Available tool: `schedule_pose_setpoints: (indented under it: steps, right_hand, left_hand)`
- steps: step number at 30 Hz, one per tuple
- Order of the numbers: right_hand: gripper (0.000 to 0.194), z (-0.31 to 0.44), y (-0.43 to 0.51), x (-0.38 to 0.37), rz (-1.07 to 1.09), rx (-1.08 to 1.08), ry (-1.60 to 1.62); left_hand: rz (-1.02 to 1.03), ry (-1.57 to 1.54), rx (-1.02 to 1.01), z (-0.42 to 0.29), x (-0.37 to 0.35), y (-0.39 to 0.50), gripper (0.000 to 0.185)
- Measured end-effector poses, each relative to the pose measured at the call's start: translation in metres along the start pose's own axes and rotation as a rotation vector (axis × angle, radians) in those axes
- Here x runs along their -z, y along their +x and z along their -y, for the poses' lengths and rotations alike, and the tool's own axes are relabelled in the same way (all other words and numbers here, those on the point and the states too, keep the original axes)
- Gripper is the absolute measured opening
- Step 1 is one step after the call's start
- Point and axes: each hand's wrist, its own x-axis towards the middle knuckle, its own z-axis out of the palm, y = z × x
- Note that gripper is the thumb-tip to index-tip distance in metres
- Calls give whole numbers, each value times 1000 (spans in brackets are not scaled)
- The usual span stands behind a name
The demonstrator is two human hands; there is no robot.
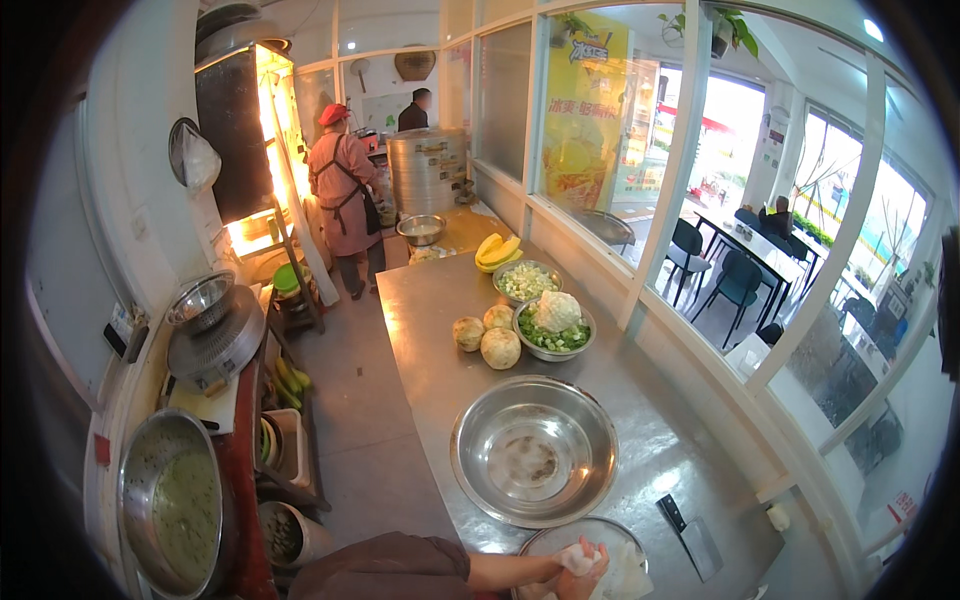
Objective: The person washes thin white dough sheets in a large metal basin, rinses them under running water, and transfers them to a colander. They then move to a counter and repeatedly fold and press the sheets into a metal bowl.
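Note:
At the bottom edge, my left hand (589, 549) and my right hand (581, 583) are close together around a crumpled white cloth (576, 559). More thin white material (628, 573) hangs beside them, over a round metal pan (547, 537). My right hand is partly cut off by the frame. Just beyond the pan stands a wide steel basin (525, 420), stained at the bottom, with nothing in it. A cleaver (691, 536) with a black handle lies flat on the steel table to the right of my hands.
Farther along the steel table (427, 360) are peeled round vegetables (500, 349), a bowl of chopped greens (555, 332), a bowl of pale diced vegetable (529, 281) and yellow pieces (496, 252). A pot of greenish liquid (187, 510) stands left. A co-worker (343, 195) stands beyond, near stacked steamers (426, 172).

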Motion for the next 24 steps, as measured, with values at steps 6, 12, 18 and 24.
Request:
schedule_pose_setpoints:
  steps: [6,12,18,24]
  right_hand:
    - [28,-42,60,38,38,-425,-32]
    - [30,-30,66,97,-79,-713,224]
    - [66,3,11,125,62,-91,-250]
    - [79,-12,-8,90,457,59,-688]
  left_hand:
    - [108,240,47,-9,-39,-27,24]
    - [-57,960,-417,-90,-34,-86,36]
    - [106,1645,-490,-144,-19,-125,91]
    - [131,1746,-415,-110,-16,-113,86]
